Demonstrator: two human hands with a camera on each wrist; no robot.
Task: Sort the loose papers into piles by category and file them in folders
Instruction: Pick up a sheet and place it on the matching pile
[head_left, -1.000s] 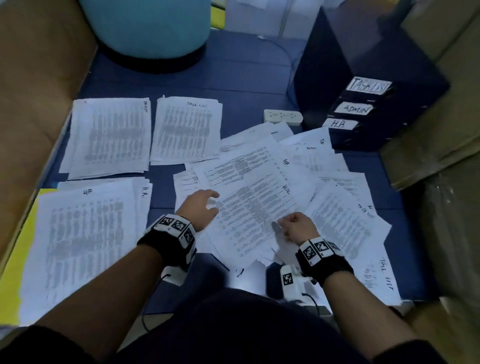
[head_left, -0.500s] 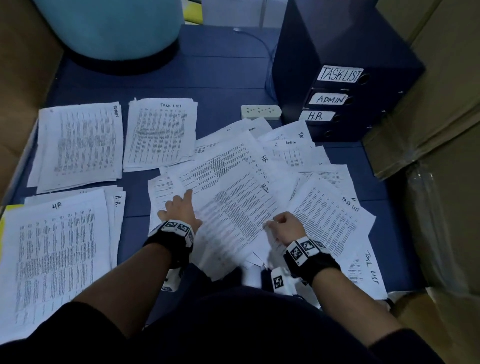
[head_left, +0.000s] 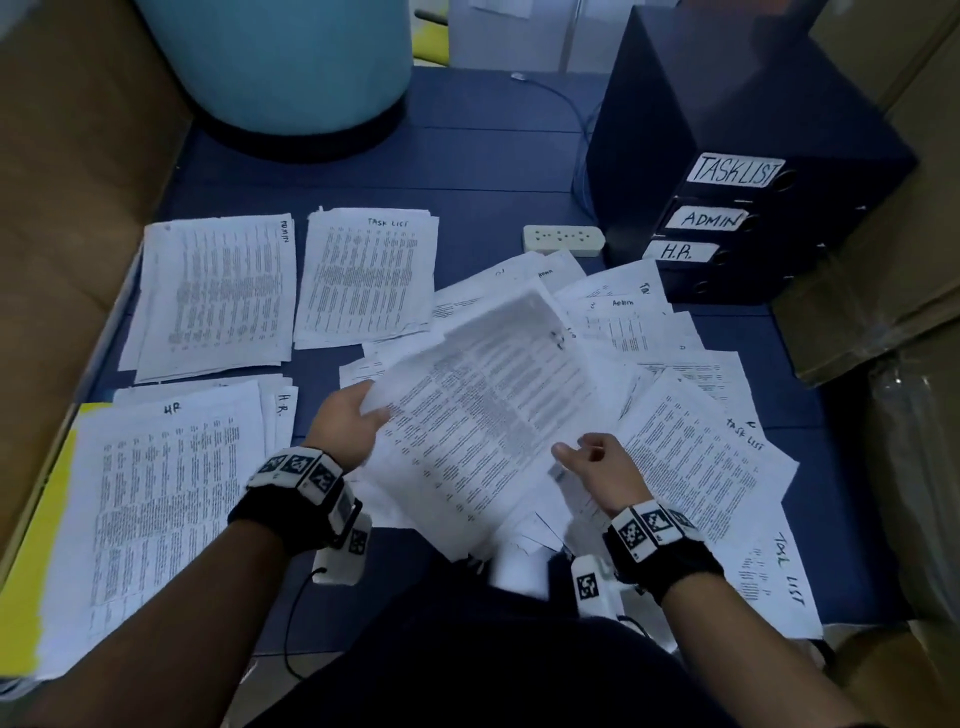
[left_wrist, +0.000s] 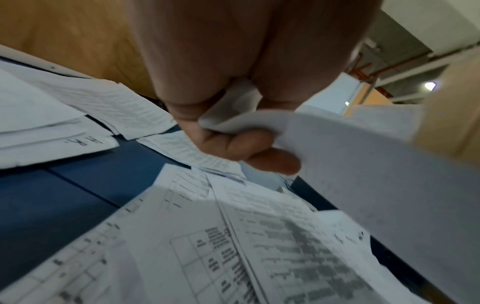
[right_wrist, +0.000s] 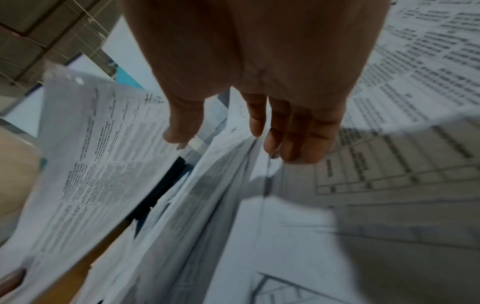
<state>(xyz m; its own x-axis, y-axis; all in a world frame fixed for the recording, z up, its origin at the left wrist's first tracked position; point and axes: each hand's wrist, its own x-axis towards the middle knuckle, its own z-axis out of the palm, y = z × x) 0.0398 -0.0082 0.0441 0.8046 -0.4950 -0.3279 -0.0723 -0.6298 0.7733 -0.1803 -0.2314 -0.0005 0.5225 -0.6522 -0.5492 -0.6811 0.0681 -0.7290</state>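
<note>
My left hand (head_left: 371, 413) pinches the left edge of a printed sheet marked HR (head_left: 488, 395) and holds it tilted above the loose heap of papers (head_left: 691, 431). In the left wrist view, the thumb and fingers of the left hand (left_wrist: 246, 139) fold that sheet's corner (left_wrist: 233, 102). My right hand (head_left: 576, 454) hovers at the sheet's lower right edge. In the right wrist view, the right hand (right_wrist: 228, 139) has relaxed, nearly straight fingers over the heap and grips nothing. Sorted piles lie to the left: ADMIN (head_left: 213, 291), TASK LIST (head_left: 366, 275) and HR (head_left: 166, 499).
Dark binders labelled TASKLIST, ADMIN and H.R. (head_left: 727, 218) stand at the back right, with a white power strip (head_left: 563, 240) beside them. A yellow folder (head_left: 36, 545) lies under the HR pile. A blue barrel (head_left: 291, 62) stands at the back, and cardboard (head_left: 67, 182) flanks the blue mat.
My left hand, flat on the heap before, now grips the HR sheet's left edge and has raised it. My right hand's pinch on the sheet's lower edge has loosened.
</note>
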